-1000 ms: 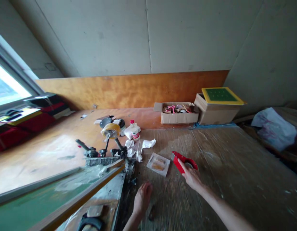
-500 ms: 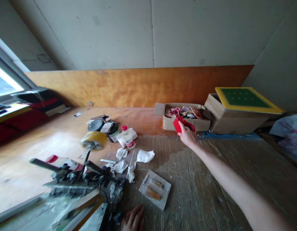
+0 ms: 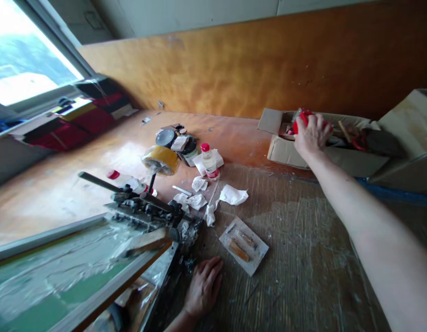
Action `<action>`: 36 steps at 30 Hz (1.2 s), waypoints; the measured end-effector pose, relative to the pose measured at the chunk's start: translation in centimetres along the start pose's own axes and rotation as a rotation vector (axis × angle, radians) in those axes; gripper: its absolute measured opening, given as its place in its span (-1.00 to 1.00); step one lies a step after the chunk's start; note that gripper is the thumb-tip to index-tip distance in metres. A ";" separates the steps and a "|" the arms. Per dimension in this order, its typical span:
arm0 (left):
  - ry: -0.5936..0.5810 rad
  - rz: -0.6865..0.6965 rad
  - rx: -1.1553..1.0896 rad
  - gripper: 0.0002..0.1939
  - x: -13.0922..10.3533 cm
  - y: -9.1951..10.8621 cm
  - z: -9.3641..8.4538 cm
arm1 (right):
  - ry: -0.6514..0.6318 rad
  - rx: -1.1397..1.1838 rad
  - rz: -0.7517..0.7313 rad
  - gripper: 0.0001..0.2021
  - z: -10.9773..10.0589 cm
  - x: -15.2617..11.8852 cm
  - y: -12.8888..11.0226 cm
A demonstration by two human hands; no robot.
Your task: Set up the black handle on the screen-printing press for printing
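Observation:
My right hand (image 3: 313,131) is wrapped round a red tape dispenser (image 3: 302,120), which is partly hidden by my fingers. It is at the open cardboard box (image 3: 296,154), over the left half of its contents. Scissors with red handles (image 3: 359,140) and other small tools lie in that box. My left hand (image 3: 204,283) lies palm down on the wooden tabletop, fingers stretched out, holding nothing. Just right of it is a clear plastic sheet (image 3: 256,260) with small brown pieces on it. To its left stands the black metal clamp (image 3: 147,207) of a screen frame (image 3: 96,297).
A clear bottle with a red cap (image 3: 209,163) stands mid-table among crumpled white tissues (image 3: 234,195). Behind it are dark jars (image 3: 189,147) and a roll of yellow tape (image 3: 161,160). Another bottle (image 3: 125,180) lies behind the clamp. A larger carton (image 3: 412,133) stands far right.
My right hand has carried the tape dispenser from the front of the cardboard box to over its opening. The view has tilted down and left, showing more of my left hand.

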State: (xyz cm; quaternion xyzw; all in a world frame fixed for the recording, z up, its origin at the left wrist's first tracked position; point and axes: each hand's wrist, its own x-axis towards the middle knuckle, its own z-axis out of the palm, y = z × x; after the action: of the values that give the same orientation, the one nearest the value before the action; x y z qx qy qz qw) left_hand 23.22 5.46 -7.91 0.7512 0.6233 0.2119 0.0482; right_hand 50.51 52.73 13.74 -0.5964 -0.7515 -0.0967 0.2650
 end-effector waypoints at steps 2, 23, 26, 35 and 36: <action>-0.013 -0.004 -0.010 -0.63 0.1 0.1 -0.1 | -0.002 0.082 -0.182 -0.56 0.1 -3.4 -2.4; -0.018 -0.016 -0.021 -0.66 0.1 0.6 -0.4 | -0.716 0.711 -0.456 -0.36 4.8 -26.9 -19.7; 0.002 0.001 -0.014 -0.66 0.1 0.6 -0.4 | -0.681 0.495 -0.280 -0.08 2.0 -31.0 -15.8; 0.132 0.121 0.055 -0.67 -0.1 -0.9 1.0 | -0.611 0.577 0.006 -0.18 -1.1 -35.1 -9.6; 0.157 0.149 0.065 -0.68 0.0 -1.3 1.2 | -0.550 0.700 0.083 -0.20 -1.6 -33.6 -8.6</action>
State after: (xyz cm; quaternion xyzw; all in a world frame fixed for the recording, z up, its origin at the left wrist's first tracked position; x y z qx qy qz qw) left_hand 22.44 5.95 -9.46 0.7777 0.5740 0.2529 -0.0412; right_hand 47.84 21.27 -0.72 -0.5038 -0.7571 0.3364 0.2448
